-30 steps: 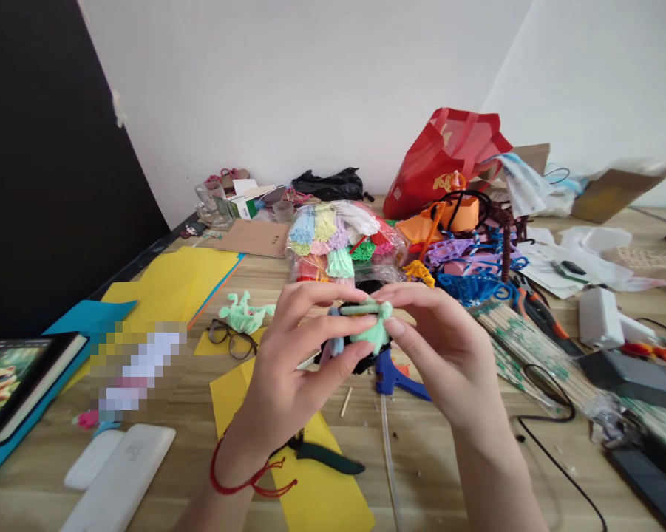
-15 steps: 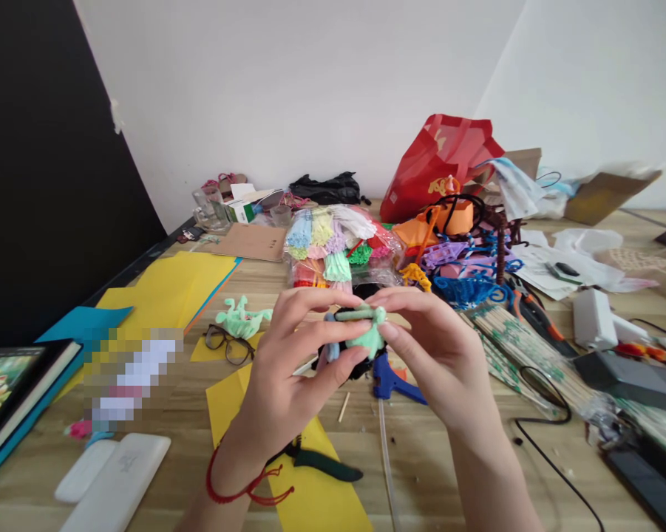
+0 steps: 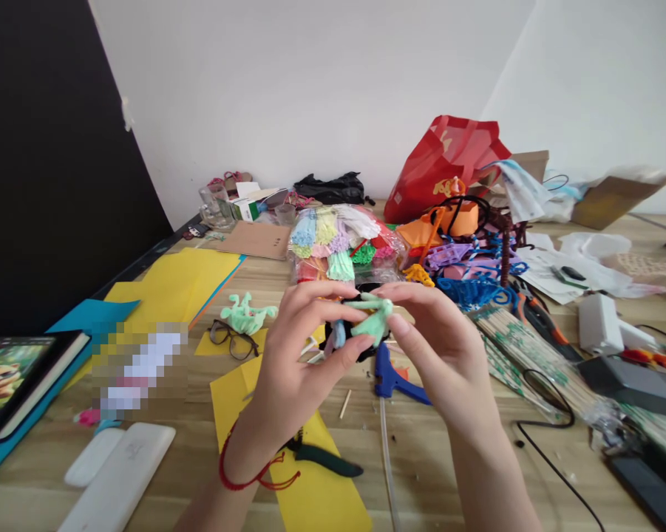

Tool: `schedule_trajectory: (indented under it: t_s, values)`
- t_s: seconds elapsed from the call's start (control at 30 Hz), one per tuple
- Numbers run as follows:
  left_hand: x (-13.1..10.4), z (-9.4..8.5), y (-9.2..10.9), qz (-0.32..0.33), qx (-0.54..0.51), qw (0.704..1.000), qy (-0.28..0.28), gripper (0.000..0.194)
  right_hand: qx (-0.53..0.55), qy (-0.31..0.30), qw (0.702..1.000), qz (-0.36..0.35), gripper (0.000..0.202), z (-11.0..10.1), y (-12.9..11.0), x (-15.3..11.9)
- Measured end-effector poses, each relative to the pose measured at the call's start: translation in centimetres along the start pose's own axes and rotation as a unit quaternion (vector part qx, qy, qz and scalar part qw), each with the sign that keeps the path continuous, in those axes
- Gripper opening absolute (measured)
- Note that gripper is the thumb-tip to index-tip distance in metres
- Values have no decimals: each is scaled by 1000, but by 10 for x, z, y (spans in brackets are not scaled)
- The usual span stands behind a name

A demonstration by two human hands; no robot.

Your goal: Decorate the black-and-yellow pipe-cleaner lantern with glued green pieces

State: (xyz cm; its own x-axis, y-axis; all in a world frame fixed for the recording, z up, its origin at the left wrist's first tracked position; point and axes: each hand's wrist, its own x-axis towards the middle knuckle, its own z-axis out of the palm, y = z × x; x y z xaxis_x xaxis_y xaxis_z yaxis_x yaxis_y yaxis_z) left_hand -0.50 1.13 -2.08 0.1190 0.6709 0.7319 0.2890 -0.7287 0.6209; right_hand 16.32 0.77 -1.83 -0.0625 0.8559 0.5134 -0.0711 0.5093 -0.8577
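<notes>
Between my hands is a small mint-green fuzzy piece [image 3: 370,329], seemingly made of pipe cleaner, with a knob at its right end. My left hand [image 3: 293,362] pinches its left side between thumb and fingers, a red cord bracelet on the wrist. The thumb and fingers of my right hand [image 3: 449,340] close around the knob end. A light blue fuzzy bit [image 3: 339,334] and something black show just behind my left fingers; whether they are joined to the green piece I cannot tell. Another mint-green pipe-cleaner shape [image 3: 247,316] lies on the table to the left.
A blue glue gun [image 3: 388,373] lies beyond my hands, with green-handled pliers [image 3: 327,458] on yellow paper [image 3: 333,502] below. Bagged pipe cleaners [image 3: 338,236] sit at the back, a red bag [image 3: 449,159] behind right. Glasses [image 3: 233,340] rest left; bundled sticks [image 3: 537,355] lie right.
The mint-green piece has turned slightly in my fingers, and its two strips look further apart. My right thumb has shifted a little to the right. The whole view has moved slightly.
</notes>
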Motion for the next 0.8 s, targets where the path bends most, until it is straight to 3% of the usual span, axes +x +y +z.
schedule_trajectory:
  t_s: [0.17,0.4,0.67,0.8]
  values:
    - [1,5,2,25,24,999,1,12,26,-8,1000,9,35,3,1,-2]
    - [0,7,4,57,28,998,2,17,45,5,999,-13,14,1,7,2]
    - [-1,9,2,55,33,998,-8,17,33,32,999,-15,8,-2,14,3]
    - [-2,7,0,52,46,997,-23,15,21,47,998,31,24,-3,12,0]
